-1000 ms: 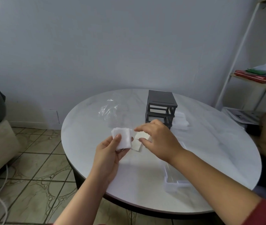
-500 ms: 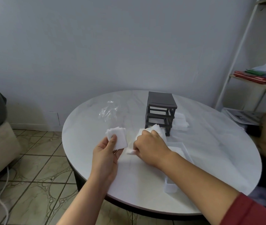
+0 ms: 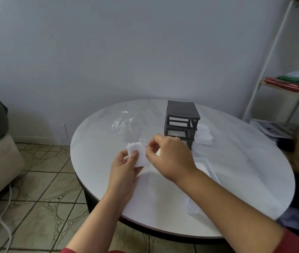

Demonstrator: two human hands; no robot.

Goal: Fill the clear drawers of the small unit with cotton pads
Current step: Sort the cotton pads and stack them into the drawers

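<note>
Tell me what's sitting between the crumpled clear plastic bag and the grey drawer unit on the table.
Nothing. In the head view, only bare white tabletop separates the plastic bag from the grey drawer unit.

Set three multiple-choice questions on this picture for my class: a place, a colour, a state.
1. Where is the clear plastic bag?
A. On the floor.
B. On the table, left of the drawer unit.
C. On top of the unit.
2. What colour is the drawer unit's frame?
A. Red.
B. Yellow.
C. Dark grey.
3. What is the left hand doing?
A. Holding a stack of cotton pads.
B. Lying flat, empty.
C. Gripping a drawer.
Answers: B, the bag lies beside the unit; C, the frame is dark grey; A, its thumb pins the pads.
</note>
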